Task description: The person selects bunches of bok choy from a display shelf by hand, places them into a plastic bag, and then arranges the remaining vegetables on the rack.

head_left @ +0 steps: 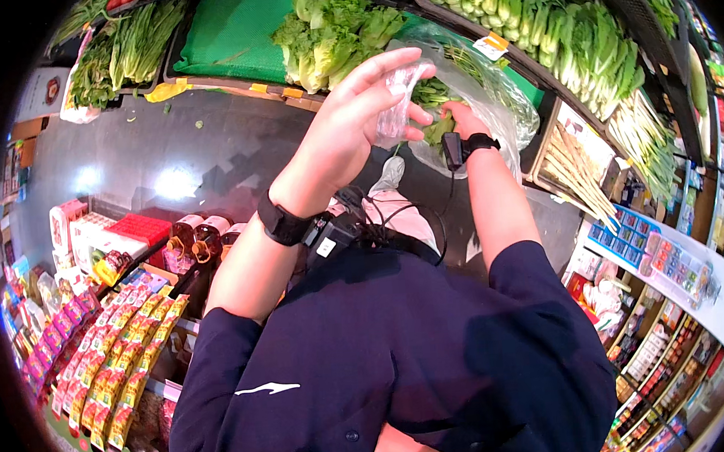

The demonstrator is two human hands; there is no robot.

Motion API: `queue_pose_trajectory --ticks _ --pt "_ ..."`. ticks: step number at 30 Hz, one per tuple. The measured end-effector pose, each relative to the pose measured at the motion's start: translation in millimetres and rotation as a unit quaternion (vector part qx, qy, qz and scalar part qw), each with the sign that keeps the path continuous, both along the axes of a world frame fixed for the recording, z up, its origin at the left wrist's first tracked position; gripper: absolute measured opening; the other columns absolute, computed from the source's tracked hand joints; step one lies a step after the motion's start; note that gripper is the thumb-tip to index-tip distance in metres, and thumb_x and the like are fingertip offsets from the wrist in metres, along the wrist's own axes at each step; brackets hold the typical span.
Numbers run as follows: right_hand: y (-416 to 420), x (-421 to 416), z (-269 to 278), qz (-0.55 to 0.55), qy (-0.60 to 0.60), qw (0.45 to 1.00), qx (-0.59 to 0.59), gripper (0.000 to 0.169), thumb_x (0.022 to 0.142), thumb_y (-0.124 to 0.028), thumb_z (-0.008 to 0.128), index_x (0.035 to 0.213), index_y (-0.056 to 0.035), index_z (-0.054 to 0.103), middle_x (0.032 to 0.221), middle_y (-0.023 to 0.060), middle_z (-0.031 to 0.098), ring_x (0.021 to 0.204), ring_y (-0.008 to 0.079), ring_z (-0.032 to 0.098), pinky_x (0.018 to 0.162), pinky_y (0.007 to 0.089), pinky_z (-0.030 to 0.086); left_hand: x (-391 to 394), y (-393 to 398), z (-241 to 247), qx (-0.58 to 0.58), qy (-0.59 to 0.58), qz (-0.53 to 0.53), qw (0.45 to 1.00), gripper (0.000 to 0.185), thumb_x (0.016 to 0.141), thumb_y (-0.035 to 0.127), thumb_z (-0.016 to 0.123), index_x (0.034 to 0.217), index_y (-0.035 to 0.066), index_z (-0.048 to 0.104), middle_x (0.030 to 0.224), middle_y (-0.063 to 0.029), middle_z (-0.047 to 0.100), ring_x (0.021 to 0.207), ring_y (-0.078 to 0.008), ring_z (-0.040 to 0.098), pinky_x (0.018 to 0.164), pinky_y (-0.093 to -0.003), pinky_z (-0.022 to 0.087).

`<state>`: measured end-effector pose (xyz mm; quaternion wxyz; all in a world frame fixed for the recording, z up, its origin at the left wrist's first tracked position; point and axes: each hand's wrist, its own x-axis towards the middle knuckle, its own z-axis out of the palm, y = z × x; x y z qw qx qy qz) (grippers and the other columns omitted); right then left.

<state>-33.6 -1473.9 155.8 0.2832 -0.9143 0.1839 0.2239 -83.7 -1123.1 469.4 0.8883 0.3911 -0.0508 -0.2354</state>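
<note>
My left hand (361,108) is raised at the centre, its fingers curled around a bunched piece of clear plastic (397,106). To its right, my right hand (466,120) grips leafy greens (440,128) by the opening of a large clear plastic bag (503,102). More green stems show through the bag's film. Just behind my left hand, a pile of lettuce (332,38) lies on the green mat (235,38) of the display. Part of the bag's near edge hangs below my right wrist.
Bok choy (549,40) fills a crate at the upper right, above long brown roots (579,166) in a box. Bundled greens (143,47) lie upper left. Bottles (207,232) and hanging snack packets (122,365) stand at the left; a white counter (723,288) is at the right.
</note>
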Motion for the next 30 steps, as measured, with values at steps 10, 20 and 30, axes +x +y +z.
queue_pose_trajectory --ticks 10,20,30 --pt "27 40 -100 -0.004 -0.032 0.988 -0.154 0.039 0.084 -0.02 0.063 0.12 -0.0043 0.061 0.119 0.0137 0.064 0.111 0.0292 0.059 0.096 0.0381 0.045 15 -3 11 0.043 0.003 0.062 0.997 0.061 0.093 0.025 0.054 0.146 -0.001 0.037 0.141 -0.0205 0.049 0.096 -0.0228 0.065 0.083 -0.0352 0.054" --pt "-2 56 -146 0.182 0.039 0.977 -0.104 0.047 0.083 -0.009 0.061 0.13 -0.0112 0.057 0.131 0.0129 0.059 0.121 0.0305 0.055 0.1 0.0394 0.044 16 -5 14 0.049 0.016 0.085 0.995 0.063 0.092 0.024 0.055 0.146 -0.001 0.036 0.141 -0.0213 0.048 0.096 -0.0219 0.066 0.086 -0.035 0.054" --pt "-1 68 -180 0.275 0.062 0.956 -0.077 0.055 0.081 -0.002 0.061 0.135 -0.0127 0.056 0.136 0.0131 0.058 0.126 0.0329 0.054 0.102 0.0405 0.044 11 -5 12 0.079 0.014 0.085 0.993 0.057 0.093 0.02 0.056 0.144 0.0 0.041 0.139 -0.0172 0.052 0.095 -0.0191 0.066 0.086 -0.0338 0.054"
